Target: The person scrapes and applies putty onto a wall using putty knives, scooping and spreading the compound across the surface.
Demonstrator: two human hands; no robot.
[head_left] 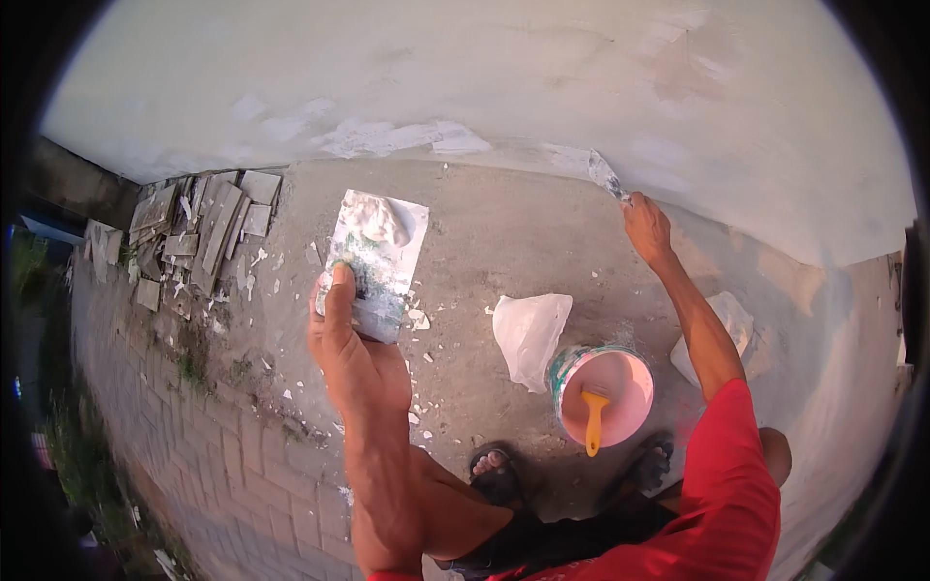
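My left hand [351,324] grips a flat rectangular board [378,281], thumb on top. A lump of white putty [373,217] sits on the board's far end, and its surface is smeared white and green. Out to the right, my right hand [647,228] is closed round the handle of a putty knife [605,174]. The knife's white-smeared blade is at the low part of the wall [465,68], by a pale patch; whether it touches cannot be made out. White putty streaks [402,137] mark the wall further left.
A bucket [635,382] with a yellow-handled brush [594,426] in it stands before my feet. Beside it are a white plastic bag [531,339] and another pale bag [727,324], partly behind my right arm. Broken boards [208,228] lie piled at left; flakes litter the concrete.
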